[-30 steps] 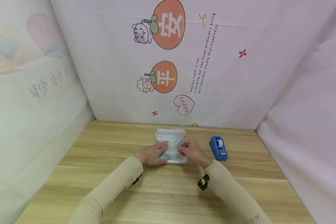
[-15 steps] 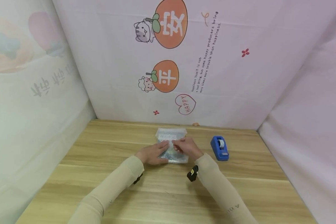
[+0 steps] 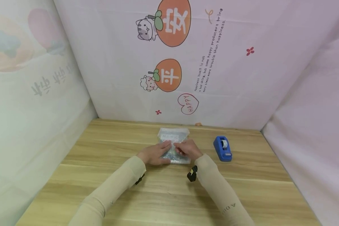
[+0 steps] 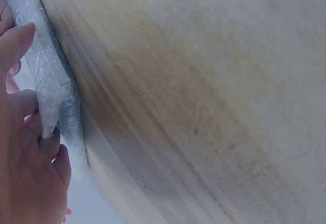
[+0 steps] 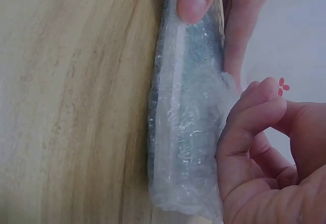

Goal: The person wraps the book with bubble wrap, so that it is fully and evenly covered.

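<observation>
A flat bubble-wrapped packet [image 3: 175,158] lies on the wooden table [image 3: 164,194] between the hands, its pale far edge sticking out beyond the fingers. My left hand [image 3: 156,154] rests on the packet's left side, fingers extended across the top and thumb along the near edge. Over the packet's right half, my right hand [image 3: 190,148] has curled fingers, with thumb and index tips together and knuckles against the wrap [image 5: 178,132]. Nothing shows clearly between those fingertips. A whitish strip [image 5: 178,66] runs along the packet's near side in the right wrist view.
To the right of the packet stands a blue tape dispenser [image 3: 223,149] with a roll in it. A printed cloth backdrop [image 3: 124,103] rises behind the table, and pale cloth hangs at both sides. Small black wrist cameras [image 3: 192,173] hang below the sleeves.
My right hand has shifted left from the packet's right edge toward its middle, then held about there. The left hand stays in place on the packet.
</observation>
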### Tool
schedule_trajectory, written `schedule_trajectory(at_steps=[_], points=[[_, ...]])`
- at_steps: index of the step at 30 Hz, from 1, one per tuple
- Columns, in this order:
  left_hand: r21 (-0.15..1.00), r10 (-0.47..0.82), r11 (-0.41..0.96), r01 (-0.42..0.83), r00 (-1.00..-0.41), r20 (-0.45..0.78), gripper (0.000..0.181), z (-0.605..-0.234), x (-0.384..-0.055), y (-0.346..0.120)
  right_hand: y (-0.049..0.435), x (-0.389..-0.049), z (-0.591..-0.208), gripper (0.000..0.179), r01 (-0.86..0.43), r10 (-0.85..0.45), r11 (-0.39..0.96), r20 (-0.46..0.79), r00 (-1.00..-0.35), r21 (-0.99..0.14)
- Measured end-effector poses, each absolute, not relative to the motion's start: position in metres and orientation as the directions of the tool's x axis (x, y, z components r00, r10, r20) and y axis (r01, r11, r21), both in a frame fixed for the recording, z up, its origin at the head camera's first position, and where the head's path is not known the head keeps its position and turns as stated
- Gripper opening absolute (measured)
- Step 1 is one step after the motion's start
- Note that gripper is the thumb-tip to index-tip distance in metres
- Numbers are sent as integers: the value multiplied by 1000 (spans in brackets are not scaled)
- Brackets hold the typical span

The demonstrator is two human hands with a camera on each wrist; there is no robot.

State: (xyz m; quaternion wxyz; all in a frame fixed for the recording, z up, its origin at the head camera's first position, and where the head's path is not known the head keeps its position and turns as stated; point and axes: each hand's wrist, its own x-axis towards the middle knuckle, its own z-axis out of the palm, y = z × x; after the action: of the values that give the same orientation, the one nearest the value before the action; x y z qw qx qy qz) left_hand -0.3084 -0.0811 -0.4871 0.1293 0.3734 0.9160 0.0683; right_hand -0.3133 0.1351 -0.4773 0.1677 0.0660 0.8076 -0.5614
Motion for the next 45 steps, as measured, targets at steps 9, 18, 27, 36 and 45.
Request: schedule_trajectory(at_steps=[9,18,27,36,45], points=[[219,699,715,664,-690,-189,84,-485,-309,-81,132,-315,-481,39,312,-34,364,-347,-937,-878],[227,700,714,663,-692,-179,83,-487,-310,-82,126,-316,-482,42,302,8,422,-330,-944,-854],[235,696,717,657,-696,-177,83,-486,-309,-81,120,-317,-478,32,368,60,426,-380,-923,-826],[219,697,717,662,-693,-185,83,-489,-310,-80,121,-322,-479,38,348,82,588,-374,-924,-730],[219,700,714,665,-690,-185,82,-488,-310,-82,123,-325,-481,46,210,82,826,-256,-963,-524]])
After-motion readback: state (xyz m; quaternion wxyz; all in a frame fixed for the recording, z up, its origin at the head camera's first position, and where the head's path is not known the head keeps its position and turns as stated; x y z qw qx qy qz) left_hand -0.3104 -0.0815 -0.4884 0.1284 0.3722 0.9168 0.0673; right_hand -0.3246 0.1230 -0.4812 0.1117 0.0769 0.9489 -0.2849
